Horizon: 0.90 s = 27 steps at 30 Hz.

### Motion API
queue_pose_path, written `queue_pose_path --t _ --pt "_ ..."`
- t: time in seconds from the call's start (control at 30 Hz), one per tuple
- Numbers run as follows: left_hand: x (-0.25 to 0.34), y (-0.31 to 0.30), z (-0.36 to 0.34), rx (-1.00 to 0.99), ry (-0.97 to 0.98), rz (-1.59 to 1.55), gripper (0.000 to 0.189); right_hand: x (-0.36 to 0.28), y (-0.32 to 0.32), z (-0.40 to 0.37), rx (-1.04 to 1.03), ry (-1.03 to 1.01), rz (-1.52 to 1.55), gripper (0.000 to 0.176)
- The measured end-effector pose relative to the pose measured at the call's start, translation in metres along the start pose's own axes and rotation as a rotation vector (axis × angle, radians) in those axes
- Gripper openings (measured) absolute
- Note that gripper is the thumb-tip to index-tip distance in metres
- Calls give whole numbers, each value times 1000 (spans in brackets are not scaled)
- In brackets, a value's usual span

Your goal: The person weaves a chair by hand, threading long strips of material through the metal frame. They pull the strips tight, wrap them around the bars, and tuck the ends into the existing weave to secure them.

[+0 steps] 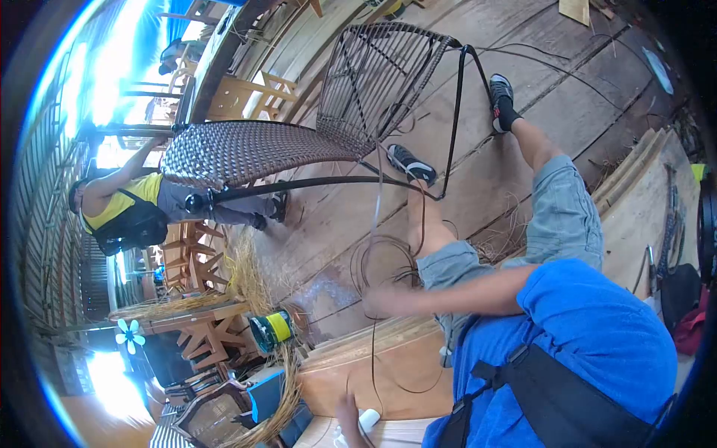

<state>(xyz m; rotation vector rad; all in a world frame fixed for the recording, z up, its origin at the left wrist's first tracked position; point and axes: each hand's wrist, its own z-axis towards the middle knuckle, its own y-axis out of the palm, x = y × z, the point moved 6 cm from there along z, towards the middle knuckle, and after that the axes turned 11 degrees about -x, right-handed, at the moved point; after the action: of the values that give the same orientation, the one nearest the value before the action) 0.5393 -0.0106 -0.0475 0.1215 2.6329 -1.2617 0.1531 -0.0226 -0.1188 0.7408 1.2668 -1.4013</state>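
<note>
My right hand (385, 300) is smeared by motion, reaching out over the coils of a long brown weaving strand (364, 261). The strand runs down from the seat of a woven chair (254, 149), and its loops hang around the hand. Low in the view, my left hand (348, 415) is blurred beside a white cylindrical object (367, 420), with a thin strand rising close to it; its grip does not show. The chair has a black tubular frame (299, 185), a tightly woven brown section and an open-woven section (381, 82).
Another person (127, 201) in a yellow top stands by the chair's far end, one arm reaching toward it. Curved wooden boards (388, 373) lie beside my legs. A green-and-yellow tape roll (271, 331), straw-like fibres (250, 276) and wooden stands (213, 336) are on the far side.
</note>
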Motion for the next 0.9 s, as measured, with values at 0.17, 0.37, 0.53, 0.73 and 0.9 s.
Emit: queue_pose_path --t 0.17,0.37,0.53,0.73,0.9 --pt "362 -35 -38 -538 734 -967 36 -32 130 -54 -840 -106 -187 19" --pt "280 -77 -45 240 933 -20 19 20 -26 -20 -344 -77 251 29" --pt "16 4 -23 -59 -45 504 39 110 -163 -2 749 325 1379 14" --pt "158 -7 36 115 564 138 41 6 -10 -7 28 164 -71 14" --pt "355 -54 -26 -438 794 -707 42 -1 65 -35 -477 -57 -163 20"
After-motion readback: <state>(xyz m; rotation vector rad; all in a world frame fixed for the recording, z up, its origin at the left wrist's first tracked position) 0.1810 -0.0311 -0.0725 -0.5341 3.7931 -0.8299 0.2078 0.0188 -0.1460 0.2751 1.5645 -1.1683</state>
